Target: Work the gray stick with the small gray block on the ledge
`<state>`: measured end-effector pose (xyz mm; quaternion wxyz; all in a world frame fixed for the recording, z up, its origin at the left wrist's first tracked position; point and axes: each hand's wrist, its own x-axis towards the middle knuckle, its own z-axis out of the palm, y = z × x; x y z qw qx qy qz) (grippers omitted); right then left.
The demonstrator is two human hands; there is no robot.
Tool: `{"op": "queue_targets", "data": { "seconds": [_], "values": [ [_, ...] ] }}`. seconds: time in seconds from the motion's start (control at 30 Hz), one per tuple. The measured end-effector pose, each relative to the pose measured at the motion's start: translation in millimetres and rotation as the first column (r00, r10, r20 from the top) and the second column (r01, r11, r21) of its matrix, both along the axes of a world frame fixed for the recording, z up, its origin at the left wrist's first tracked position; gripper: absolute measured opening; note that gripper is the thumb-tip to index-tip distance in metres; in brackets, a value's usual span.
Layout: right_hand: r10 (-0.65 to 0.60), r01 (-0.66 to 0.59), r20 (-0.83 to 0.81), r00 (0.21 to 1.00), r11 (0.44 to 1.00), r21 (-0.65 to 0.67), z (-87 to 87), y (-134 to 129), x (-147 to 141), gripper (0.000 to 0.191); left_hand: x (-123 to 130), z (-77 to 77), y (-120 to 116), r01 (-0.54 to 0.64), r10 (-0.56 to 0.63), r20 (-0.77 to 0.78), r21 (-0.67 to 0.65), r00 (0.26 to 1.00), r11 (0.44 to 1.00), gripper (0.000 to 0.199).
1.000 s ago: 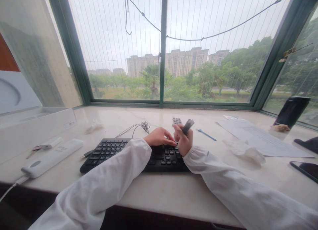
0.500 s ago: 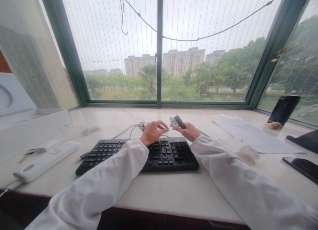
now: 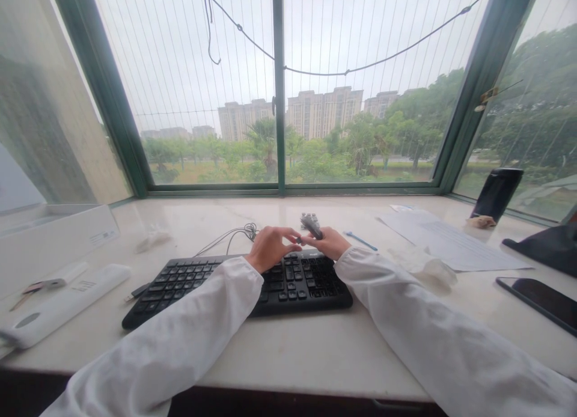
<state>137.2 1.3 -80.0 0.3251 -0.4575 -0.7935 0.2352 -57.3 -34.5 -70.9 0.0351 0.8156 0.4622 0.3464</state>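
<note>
Blk tool (image 3: 310, 226) in R fingers (image 3: 312, 242), nr kbd (image 3: 288, 286).

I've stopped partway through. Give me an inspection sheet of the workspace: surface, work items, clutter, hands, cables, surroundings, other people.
Surface: pale counter, dry-looking where visible.
Work items: black keyboard, bare key sockets at its right end; loose keys behind the hands.
Clutter: phone, papers and crumpled tissue at right; blue pen behind the right sleeve; white box at left.
Left hand: appears to pinch a small dark piece, too small to identify surely.
Right hand: holds a dark tool.
Cables: thin dark cord, bundled behind the keyboard.
Surroundings: green-framed window; trees and buildings outside.
Other people: nothing seen.
</note>
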Motion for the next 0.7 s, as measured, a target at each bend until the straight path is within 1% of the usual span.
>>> {"op": "queue_targets", "data": {
  "seconds": [0.1,0.27,0.4,0.47,0.53,0.6,0.7],
  "values": [
    [0.023,-0.023,0.034,0.999,1.000,0.007,1.6,-1,0,0.035,0,-2.6,0,-0.009,0.010,-0.025,0.022,1.000,1.000,0.022],
    [0.029,-0.029,0.043,0.999,0.999,0.017,1.8,1,1,0.031,1,-5.1,3,0.002,-0.001,-0.009,0.071,1.000,0.997,0.020],
    [0.034,-0.037,0.088,0.996,0.999,0.032,0.9,0,0,0.030,0,-6.4,4,0.044,-0.044,0.007,0.049,0.999,0.998,0.020],
    [0.017,-0.021,0.107,0.994,0.999,0.040,1.9,0,-1,0.029,0,-6.4,4,0.051,-0.052,0.015,0.052,0.999,0.997,0.019],
    [-0.050,0.042,0.127,0.991,0.997,0.066,3.9,0,1,0.029,-1,-5.8,4,0.045,-0.046,0.015,0.056,0.999,0.997,0.018],
    [-0.181,0.159,0.185,0.966,0.979,0.126,5.4,2,8,0.030,-2,-4.9,4,0.028,-0.028,0.006,0.056,1.000,0.998,0.017],
    [-0.389,0.335,0.335,0.858,0.919,0.209,3.6,9,24,0.030,-4,-3.4,5,-0.021,0.021,-0.011,0.067,1.000,0.998,0.016]
  ]
}}
